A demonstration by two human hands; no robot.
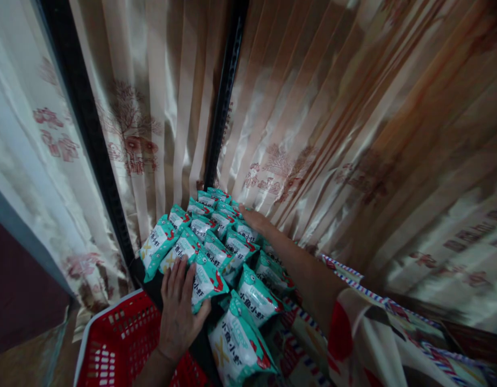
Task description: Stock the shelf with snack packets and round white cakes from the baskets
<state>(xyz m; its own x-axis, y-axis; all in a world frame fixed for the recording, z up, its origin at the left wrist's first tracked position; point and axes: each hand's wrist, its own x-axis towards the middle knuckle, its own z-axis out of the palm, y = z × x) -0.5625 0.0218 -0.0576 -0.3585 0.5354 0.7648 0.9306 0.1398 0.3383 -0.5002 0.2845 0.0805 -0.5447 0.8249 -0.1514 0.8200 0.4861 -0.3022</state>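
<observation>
From my end of the feed, the nearest thing is the red basket at the lower left, its pale rim below the dark shelf edge. At the bottom centre the closest snack bag leans back, and packs with striped borders sit just right of it.

My left hand lies at lower centre, fingers extended and a little apart, thumb toward the lower right. It touches the left side of a teal-and-white bag; I cannot tell whether it grips or only presses. That bag lies up and to the right of the palm, its long axis seemingly tilted down the frame, though fingers cover part of it. The left hand is clearly the nearer one. The bag is puffed and glossy, with dark Chinese lettering and a red shrimp print.

Beyond it, rows of matching bags run toward the centre. My right hand reaches in from the lower right, flattened beside the far bags' right side; its grip is unclear to me. Behind stand a black post and pleated curtains.
</observation>
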